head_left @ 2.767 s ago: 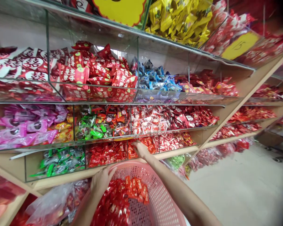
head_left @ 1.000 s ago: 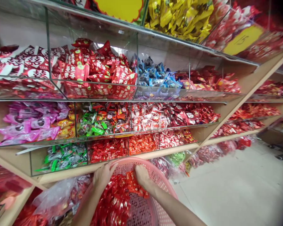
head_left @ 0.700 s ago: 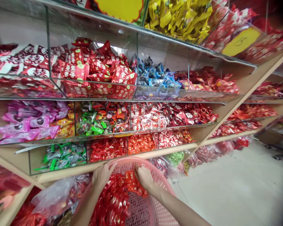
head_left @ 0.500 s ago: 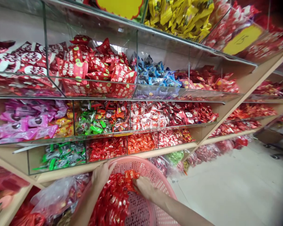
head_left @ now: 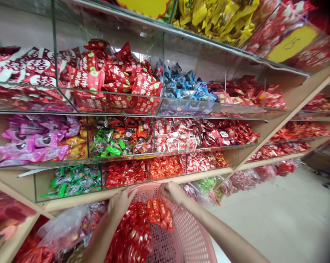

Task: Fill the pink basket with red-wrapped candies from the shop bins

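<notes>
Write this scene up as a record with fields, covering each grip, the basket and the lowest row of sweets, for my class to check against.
Left grip: closed on the rim of the pink basket
Right grip: curled, at the basket's far side; whether it holds anything is hidden
Basket contents: glossy red packets on the left, a smaller group of orange-red packets beside them
Lowest row, left to right: green-and-clear sweets, red sweets, orange sweets, then pink-and-white sweets
Sign: yellow sign, upper right, marked 15

The basket [head_left: 193, 228] is formed of perforated plastic; the candies [head_left: 134, 233] are wrapped in glossy film; the shelf [head_left: 203, 176] is edged with smooth wood.
</notes>
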The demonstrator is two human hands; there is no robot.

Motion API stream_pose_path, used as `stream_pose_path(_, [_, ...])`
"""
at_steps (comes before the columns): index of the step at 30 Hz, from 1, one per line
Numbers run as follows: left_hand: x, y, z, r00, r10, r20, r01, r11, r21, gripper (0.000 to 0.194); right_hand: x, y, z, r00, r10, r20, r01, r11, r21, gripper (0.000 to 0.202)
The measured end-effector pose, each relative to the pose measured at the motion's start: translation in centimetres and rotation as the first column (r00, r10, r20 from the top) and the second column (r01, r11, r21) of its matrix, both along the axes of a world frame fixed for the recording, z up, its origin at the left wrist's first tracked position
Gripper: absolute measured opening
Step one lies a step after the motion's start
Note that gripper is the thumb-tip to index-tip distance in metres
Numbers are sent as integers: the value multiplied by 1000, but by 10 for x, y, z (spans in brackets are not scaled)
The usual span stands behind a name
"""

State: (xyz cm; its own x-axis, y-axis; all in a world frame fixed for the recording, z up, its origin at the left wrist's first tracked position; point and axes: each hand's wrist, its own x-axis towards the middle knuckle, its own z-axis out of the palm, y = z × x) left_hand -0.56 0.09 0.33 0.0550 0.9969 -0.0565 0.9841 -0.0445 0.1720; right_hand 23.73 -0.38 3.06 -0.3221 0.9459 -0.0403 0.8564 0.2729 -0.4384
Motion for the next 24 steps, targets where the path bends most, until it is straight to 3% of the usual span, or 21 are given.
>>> stream_pose_path(4, [0, -1, 1, 1000, 2, 23, -2, 1000, 6, 53, 18, 46, 13, 998, -35, 55, 32, 997, 64, 21])
stream_pose_path(9, [-1, -1, -1, 1000, 1, 4, -1, 1000, 5, 53, 19, 78, -2, 986, -43, 160, 28, 995, 96, 28])
stream_pose_path(14, [-2, 0, -4, 1000, -1, 11, 1, 1000, 7, 54, 10, 85, -16, 983, -20, 184, 5, 996, 85, 26])
stream_pose_path(24, [0, -1, -3, 1000, 5, -9, -5, 1000, 11, 54, 8, 87, -18, 980, 20, 199, -37, 996, 86, 20])
